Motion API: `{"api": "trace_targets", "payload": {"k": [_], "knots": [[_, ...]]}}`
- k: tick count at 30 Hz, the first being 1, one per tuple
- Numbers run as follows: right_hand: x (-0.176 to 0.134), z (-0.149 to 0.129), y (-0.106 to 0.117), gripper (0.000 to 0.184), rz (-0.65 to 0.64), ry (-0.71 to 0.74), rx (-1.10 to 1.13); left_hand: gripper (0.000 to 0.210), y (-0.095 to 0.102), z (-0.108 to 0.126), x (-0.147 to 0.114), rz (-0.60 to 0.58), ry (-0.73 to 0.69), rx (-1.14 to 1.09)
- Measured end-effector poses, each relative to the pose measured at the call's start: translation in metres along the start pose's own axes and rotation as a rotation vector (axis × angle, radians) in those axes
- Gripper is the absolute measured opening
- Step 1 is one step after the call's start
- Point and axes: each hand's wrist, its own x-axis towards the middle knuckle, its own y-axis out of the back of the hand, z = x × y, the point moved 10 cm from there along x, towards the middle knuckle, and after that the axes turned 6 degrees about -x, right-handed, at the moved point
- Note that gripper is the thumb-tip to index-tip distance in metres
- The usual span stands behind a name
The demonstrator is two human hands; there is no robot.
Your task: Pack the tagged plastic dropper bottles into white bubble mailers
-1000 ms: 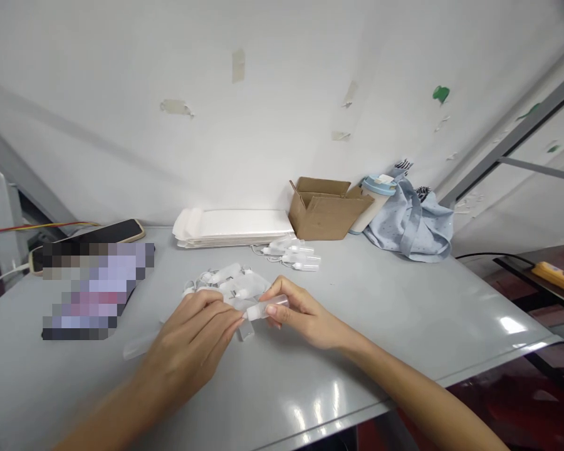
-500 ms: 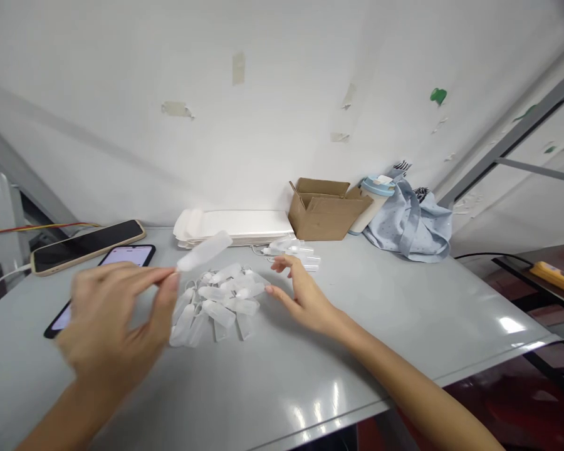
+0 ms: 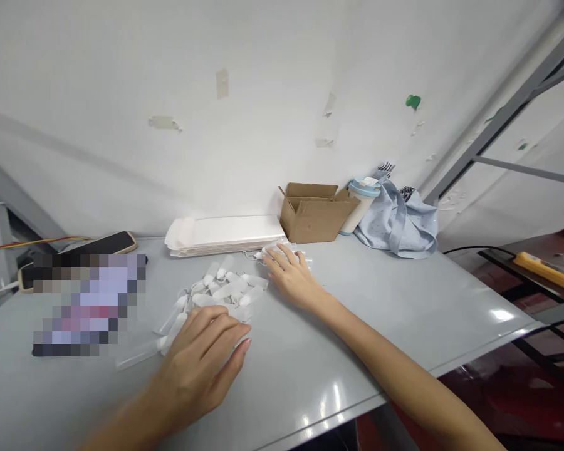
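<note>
A loose pile of frosted, translucent plastic pieces point(image 3: 230, 286), narrow at one end and some with thin cords, lies on the grey table point(image 3: 380, 313). My left hand point(image 3: 207, 357) rests over the front of this pile, fingers bent and thumb apart, with nothing visible in it; it hides some pieces. One frosted piece point(image 3: 138, 352) sticks out to the left of the pile. Behind and to the right, my right hand point(image 3: 291, 275) lies with spread fingers over a smaller group of clear pieces point(image 3: 305, 257), covering most of them.
A stack of flat white card boxes point(image 3: 230, 232) lies against the wall. Beside it stand an open brown carton point(image 3: 313, 219), a blue-lidded cup point(image 3: 360, 207) and a light blue cloth bag point(image 3: 399, 225). At left are a dark phone point(image 3: 117, 243) and a pixelated one point(image 3: 94, 300).
My left hand has come right and down onto the pile, and the piece it held up is no longer between its fingers. My right hand has flattened over the smaller group.
</note>
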Motion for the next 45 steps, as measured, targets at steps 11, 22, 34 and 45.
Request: {"api": "trace_targets", "payload": {"k": [11,22,34,45], "knots": [[0.002,0.004,-0.018,0.028,-0.070,-0.096,-0.033,0.010,0.017,-0.037,0.005,0.031,0.117,0.153],[0.001,0.003,-0.009,0.029,-0.031,-0.056,-0.005,0.006,0.033,-0.058,0.003,0.100,0.162,0.234],[-0.012,0.032,0.044,0.010,0.301,-0.227,0.625,0.009,0.032,-0.053,0.004,0.105,0.183,0.194],[-0.019,0.005,0.047,0.014,0.071,-0.362,1.277,0.017,0.013,-0.053,0.003,-0.057,0.221,0.075]]}}
